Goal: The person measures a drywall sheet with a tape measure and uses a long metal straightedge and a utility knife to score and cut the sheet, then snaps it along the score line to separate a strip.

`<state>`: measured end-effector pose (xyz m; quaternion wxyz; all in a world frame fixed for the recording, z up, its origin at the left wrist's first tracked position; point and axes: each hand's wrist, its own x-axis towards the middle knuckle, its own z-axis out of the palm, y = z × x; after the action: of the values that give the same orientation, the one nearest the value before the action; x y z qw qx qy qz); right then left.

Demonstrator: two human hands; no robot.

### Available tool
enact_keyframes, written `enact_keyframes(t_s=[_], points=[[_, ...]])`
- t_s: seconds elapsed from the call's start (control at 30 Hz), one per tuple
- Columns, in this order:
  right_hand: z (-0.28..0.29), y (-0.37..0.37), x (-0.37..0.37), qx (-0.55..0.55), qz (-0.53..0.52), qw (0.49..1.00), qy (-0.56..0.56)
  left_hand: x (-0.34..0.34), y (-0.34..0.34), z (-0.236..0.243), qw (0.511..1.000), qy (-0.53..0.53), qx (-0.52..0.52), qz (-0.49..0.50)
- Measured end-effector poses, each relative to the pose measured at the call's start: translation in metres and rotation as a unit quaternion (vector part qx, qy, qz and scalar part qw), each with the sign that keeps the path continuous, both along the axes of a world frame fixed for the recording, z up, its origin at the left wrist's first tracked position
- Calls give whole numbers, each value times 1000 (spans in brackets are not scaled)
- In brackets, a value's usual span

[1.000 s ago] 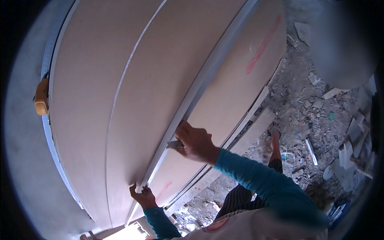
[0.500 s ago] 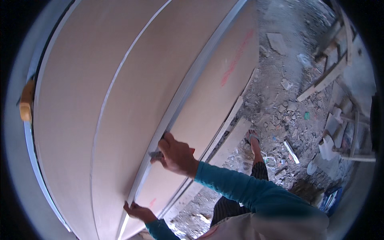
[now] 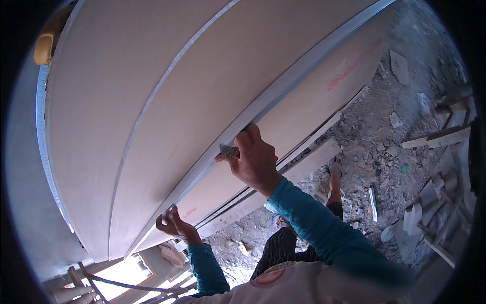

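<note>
A large tan board [image 3: 167,162] fills the left and middle of the view, with a long grey metal strip [image 3: 283,83] lying slantwise across it. My right hand [image 3: 254,159] is closed around a small tool with a flat grey blade [image 3: 229,150], and its fingers rest at the strip's edge. Most of that tool is hidden in my palm. Lower down, my left hand [image 3: 177,225] has its fingers curled together at the near end of the same strip, pinching its edge. A pale line [image 3: 135,129] runs along the board beyond the strip.
A yellow-orange handle-like piece [image 3: 44,48] and a long silvery strip [image 3: 45,157] sit along the board's left edge. Rubble [image 3: 374,167] covers the ground at right, with wooden pieces [image 3: 438,137]. Planks [image 3: 314,152] lie under the board's near edge.
The view has turned, bringing a bright opening in at lower left. My left hand's fingers are curled more tightly; my right hand still grips the bladed tool beside the strip.
</note>
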<state>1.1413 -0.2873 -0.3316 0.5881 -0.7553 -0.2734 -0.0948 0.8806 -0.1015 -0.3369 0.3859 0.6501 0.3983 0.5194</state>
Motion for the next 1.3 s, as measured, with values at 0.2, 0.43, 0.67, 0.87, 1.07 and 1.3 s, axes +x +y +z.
enact_keyframes(t_s=[0.2,0.43,0.67,0.87,1.07,1.3], points=[[-4,-9,8,-29,-26,999,15,-8,4,-9,967,204,40,148],[6,-12,7,-28,-23,999,2,18,-19,-11,971,211,-35,105],[5,-20,9,-23,-11,999,21,89,-4,-26,929,202,-38,308],[4,-25,12,-24,-3,1000,-1,109,10,-27,909,22,-82,407],[-51,-45,12,110,29,982,148,118,12,-31,892,-28,-74,444],[-278,-282,-10,5,-88,729,679,97,33,-44,894,-5,-70,442]])
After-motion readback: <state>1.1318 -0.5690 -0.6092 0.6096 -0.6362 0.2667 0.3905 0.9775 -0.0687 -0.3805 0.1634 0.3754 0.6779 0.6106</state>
